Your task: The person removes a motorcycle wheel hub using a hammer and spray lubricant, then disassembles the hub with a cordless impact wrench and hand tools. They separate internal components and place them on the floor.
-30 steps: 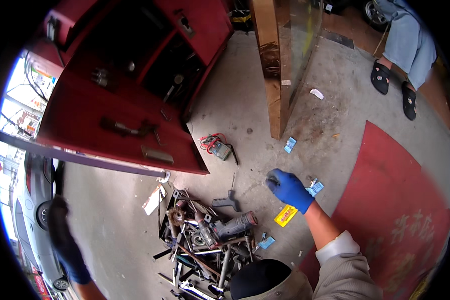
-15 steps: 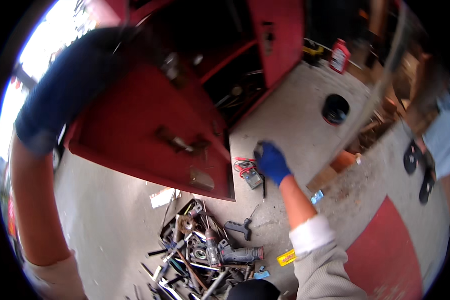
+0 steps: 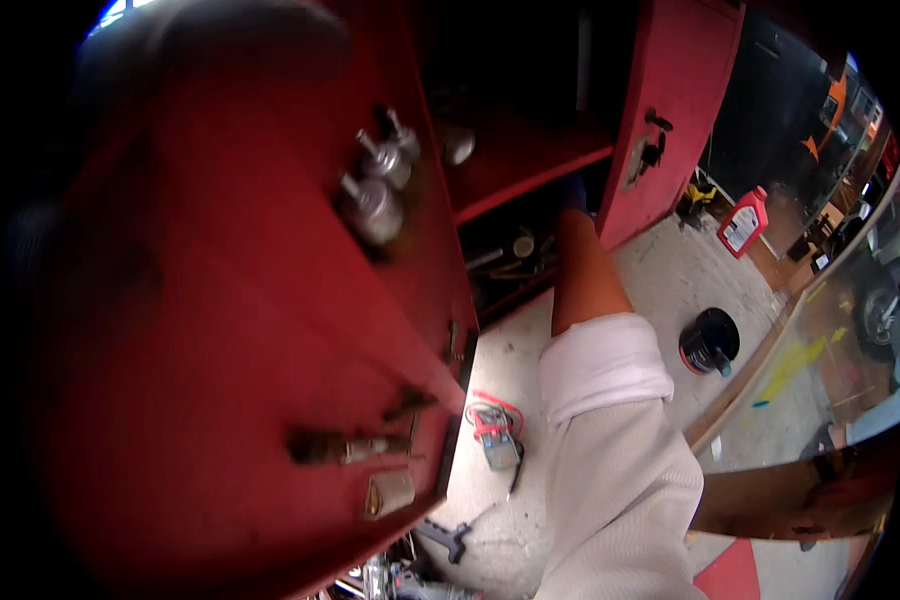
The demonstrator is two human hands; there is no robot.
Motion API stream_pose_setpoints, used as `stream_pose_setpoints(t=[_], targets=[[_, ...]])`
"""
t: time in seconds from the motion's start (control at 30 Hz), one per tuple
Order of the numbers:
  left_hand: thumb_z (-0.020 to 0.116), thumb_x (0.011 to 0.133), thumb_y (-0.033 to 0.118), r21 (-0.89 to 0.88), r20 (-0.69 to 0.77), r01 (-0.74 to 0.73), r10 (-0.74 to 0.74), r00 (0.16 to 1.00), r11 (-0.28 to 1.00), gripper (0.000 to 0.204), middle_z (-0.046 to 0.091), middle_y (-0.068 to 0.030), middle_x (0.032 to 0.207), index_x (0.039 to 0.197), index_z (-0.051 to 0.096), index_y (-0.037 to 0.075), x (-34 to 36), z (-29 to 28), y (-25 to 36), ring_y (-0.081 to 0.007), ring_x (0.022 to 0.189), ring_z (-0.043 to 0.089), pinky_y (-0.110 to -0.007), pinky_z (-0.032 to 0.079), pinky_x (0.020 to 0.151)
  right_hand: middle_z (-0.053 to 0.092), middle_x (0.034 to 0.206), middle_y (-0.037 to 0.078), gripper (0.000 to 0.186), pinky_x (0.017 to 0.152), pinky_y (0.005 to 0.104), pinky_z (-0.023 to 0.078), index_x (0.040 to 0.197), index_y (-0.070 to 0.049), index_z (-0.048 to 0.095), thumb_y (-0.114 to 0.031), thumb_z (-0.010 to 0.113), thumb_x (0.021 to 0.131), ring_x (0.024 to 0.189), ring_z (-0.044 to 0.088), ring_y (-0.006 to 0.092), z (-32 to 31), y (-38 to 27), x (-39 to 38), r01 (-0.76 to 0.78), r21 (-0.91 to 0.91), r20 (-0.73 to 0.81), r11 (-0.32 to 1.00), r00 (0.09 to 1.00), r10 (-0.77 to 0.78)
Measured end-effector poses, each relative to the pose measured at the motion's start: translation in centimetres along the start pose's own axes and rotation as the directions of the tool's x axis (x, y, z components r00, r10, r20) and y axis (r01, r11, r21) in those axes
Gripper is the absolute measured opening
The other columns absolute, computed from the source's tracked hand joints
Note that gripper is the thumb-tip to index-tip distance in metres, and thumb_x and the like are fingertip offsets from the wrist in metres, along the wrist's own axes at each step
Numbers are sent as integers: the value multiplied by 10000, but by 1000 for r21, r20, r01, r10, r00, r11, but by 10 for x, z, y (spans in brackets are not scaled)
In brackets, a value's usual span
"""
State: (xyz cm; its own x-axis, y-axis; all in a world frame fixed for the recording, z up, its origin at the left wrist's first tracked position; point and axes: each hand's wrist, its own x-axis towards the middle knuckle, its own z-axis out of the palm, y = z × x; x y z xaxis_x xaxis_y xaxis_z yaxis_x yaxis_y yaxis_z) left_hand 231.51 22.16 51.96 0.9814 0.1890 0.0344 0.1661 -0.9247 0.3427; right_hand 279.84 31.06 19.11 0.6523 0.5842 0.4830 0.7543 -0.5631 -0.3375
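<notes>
Inside red cabinet (image 3: 530,184), gloved right hand (image 3: 575,194), mostly hidden

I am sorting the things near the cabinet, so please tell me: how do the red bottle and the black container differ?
Colour: the red bottle is red with a pale label; the black container is mostly black.
Shape: the bottle narrows towards its top; the container is wide and round.
Place: the container is nearer the camera than the bottle.
Shared: both are on the floor.

The floor (image 3: 645,275) is grey and scuffed; a glass panel (image 3: 805,365) stands at right, a red patch (image 3: 728,574) below; daylight (image 3: 120,10) glares top left.
</notes>
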Motion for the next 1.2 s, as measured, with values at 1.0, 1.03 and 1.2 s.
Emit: stream_pose_setpoints(t=[1.0,1.03,1.2], targets=[[498,1013,336,84,48,458,-463,885,885,358,648,-76,925,1160,627,35,-47,-27,18,-98,878,637,-238,470,703,690,1120,195,423,840,422,541,1192,-44,639,-256,715,833,1003,671,333,-6,-41,-13,249,960,-277,130,757,592],[499,1013,340,76,45,442,-446,894,894,361,649,-75,916,1153,630,35,-50,-26,19,-95,871,638,-236,470,695,692,1070,172,397,814,402,541,1149,-38,641,-244,736,824,959,666,297,7,-16,-6,217,953,-296,211,808,509],[503,1014,365,47,-4,377,-378,926,925,376,655,-71,870,1122,648,35,-76,-16,18,-84,835,643,-228,471,654,678,877,85,262,660,347,512,942,-13,617,-151,777,787,707,602,180,-21,2,-64,22,949,-180,314,857,483]])
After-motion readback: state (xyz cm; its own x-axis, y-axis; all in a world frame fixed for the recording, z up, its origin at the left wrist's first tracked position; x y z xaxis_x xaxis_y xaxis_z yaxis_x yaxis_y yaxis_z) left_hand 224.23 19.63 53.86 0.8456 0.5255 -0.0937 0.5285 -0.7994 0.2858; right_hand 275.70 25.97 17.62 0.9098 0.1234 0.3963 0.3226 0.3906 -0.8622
